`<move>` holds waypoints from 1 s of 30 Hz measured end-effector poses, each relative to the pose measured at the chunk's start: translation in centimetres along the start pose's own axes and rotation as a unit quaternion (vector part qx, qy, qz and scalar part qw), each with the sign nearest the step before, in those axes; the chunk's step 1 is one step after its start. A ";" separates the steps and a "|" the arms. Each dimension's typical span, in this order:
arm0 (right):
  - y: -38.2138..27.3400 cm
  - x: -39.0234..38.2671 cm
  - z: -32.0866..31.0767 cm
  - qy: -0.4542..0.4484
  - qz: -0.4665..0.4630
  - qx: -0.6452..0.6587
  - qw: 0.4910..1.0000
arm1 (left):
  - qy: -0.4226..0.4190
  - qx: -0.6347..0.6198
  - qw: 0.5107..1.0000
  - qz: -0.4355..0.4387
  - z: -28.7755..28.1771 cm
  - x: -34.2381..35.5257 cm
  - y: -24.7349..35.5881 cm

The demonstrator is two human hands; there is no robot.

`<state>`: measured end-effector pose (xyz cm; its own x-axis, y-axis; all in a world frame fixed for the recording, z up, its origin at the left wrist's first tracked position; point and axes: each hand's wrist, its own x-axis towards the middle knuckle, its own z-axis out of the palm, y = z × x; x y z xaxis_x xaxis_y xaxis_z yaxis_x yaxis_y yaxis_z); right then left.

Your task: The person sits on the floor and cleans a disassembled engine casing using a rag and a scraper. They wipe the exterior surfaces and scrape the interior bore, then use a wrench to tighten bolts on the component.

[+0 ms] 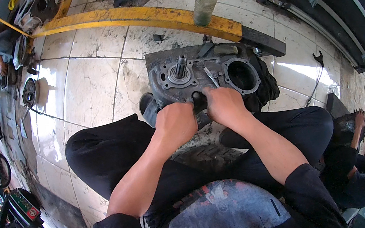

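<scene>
A grey metal gearbox housing (175,97) lies in front of me between my bent legs. A splined shaft (180,67) stands up from its left side, and a round flanged opening (242,76) is on its right. My left hand (176,121) is closed at the housing's near edge, its fingertips hidden under the hand. Close beside it my right hand (226,105) is closed too, at the same edge. A thin silver tool (210,77) slants over the housing with its lower end running behind the right hand; whether that hand grips it is unclear.
Beyond the housing runs a yellow steel beam (127,16) with a bottle (205,5) on it. A forked metal tool (316,77) lies on the tiles at right. Other people sit at far left (0,50) and lower right (351,172). Motorcycle parts (32,226) stand at lower left.
</scene>
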<state>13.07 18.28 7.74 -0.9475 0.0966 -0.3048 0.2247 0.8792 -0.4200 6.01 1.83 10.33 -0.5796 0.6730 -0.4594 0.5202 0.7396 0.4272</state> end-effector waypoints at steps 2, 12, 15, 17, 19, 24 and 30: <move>0.2 0.0 0.5 0.005 0.008 -0.003 1.000 | -0.003 0.012 1.000 -0.004 0.0 0.5 -0.6; 0.2 0.2 0.7 0.005 0.012 -0.011 1.000 | 0.006 0.028 0.999 0.023 0.1 0.1 -0.7; -1.7 -1.3 -0.5 -0.037 0.041 -0.006 0.998 | 0.014 0.038 0.999 0.014 0.1 1.1 -1.6; -1.4 -1.2 -0.2 -0.030 0.019 -0.006 0.999 | 0.036 0.020 0.999 -0.011 1.0 0.8 -1.0; -0.4 -0.7 0.4 -0.004 0.013 -0.006 1.000 | 0.014 0.032 0.999 0.001 0.7 0.0 0.2; -1.6 -1.3 -0.3 -0.023 0.028 -0.010 0.999 | 0.028 0.035 0.999 -0.008 0.7 0.4 -1.5; 0.1 0.7 0.8 0.000 0.017 0.009 1.000 | 0.033 -0.010 0.999 -0.010 1.3 -1.1 0.8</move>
<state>12.55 18.05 6.81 -0.9391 0.1260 -0.3196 0.2608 0.8670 -0.4246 7.90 1.68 10.15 -0.6298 0.6558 -0.4162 0.4956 0.7519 0.4347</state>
